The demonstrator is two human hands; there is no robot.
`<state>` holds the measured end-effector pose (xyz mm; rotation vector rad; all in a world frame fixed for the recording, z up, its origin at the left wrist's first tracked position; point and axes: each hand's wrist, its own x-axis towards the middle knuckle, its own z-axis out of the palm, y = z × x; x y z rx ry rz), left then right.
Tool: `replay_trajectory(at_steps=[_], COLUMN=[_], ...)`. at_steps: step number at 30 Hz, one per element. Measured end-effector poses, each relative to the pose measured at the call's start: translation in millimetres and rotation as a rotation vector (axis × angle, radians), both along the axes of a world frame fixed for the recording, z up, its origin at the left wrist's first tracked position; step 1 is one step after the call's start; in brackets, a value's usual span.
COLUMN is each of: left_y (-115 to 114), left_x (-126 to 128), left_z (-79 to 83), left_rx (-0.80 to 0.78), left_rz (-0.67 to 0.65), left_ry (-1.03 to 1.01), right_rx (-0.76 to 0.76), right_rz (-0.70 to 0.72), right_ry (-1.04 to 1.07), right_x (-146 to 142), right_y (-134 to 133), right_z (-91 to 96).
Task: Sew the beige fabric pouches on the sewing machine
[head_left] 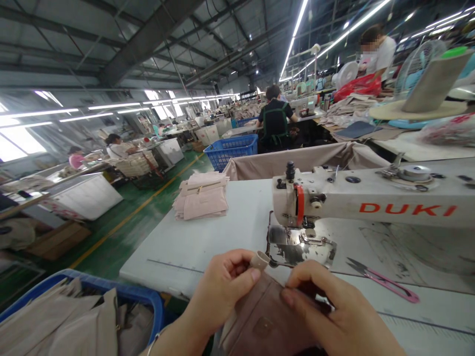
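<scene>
A mauve-brown fabric piece [272, 309] hangs between my two hands, in front of the sewing machine's needle area. My left hand [228, 282] is closed on its upper left edge, beside a small beige folded loop [260, 260] that sticks up there. On the upper right edge, my right hand [326, 301] pinches the same fabric between thumb and fingers. Just behind it stands the white sewing machine [334, 198] marked DUKI, with a metal plate under its head. Pink-handled thread snips [386, 282] lie on the table to the right of my right hand.
A stack of beige fabric pieces [203, 195] sits at the table's far left. A blue basket [158, 301] full of fabric pieces stands at lower left. Farther off are another blue basket [232, 153], a seated co-worker [275, 118] and a thread cone [434, 84].
</scene>
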<state>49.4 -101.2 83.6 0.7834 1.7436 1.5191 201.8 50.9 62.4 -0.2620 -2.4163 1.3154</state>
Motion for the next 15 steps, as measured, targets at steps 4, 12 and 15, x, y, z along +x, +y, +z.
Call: replay_trajectory(at_steps=[4, 12, 15], left_y=[8, 92, 123], left_x=[-26, -63, -73], left_z=[3.7, -68.5, -84.0], left_rx=[-0.214, -0.430, -0.412], left_rz=[-0.304, -0.157, -0.031], left_ry=[0.150, 1.015, 1.093], right_rx=[0.013, 0.799, 0.820], right_rz=[0.448, 0.150, 0.137], right_ry=[0.146, -0.070, -0.098], right_x=[-3, -54, -68], right_y=[0, 22, 47], right_z=[-17.4, -84.1, -85.3])
